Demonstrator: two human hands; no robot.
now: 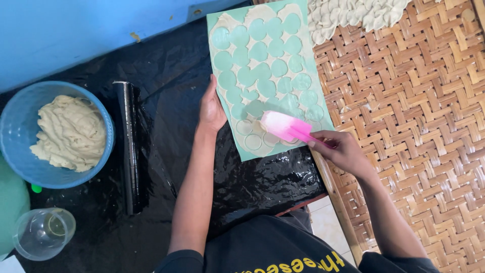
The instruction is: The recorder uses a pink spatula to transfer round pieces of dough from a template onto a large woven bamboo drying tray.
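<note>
Dough sheet [252, 30] on the pale green mat [323, 108] is what I see both hands working at; it lies thin and cream-coloured, punched full of round holes so the green shows through in discs, with a few cut circles left near the lower edge. Largest around it, the woven bamboo tray [424, 126] fills the right side, its flat strips crossing in a basket pattern, and black plastic sheeting [166, 71], glossy and wrinkled, covers the tabletop on the left. A blue plastic bowl [12, 121] at the far left holds a lumpy mound of soft dough [70, 134]. Beside it lies a dark, smooth rolling pin [129, 146], and below that a clear plastic cup [40, 233]. My left hand [211, 108] rests flat, fingers loose, on the mat's left edge. My right hand [339, 149] is closed around the handle of a pink spatula [285, 126], whose whitish blade touches the dough at the mat's lower right.
</note>
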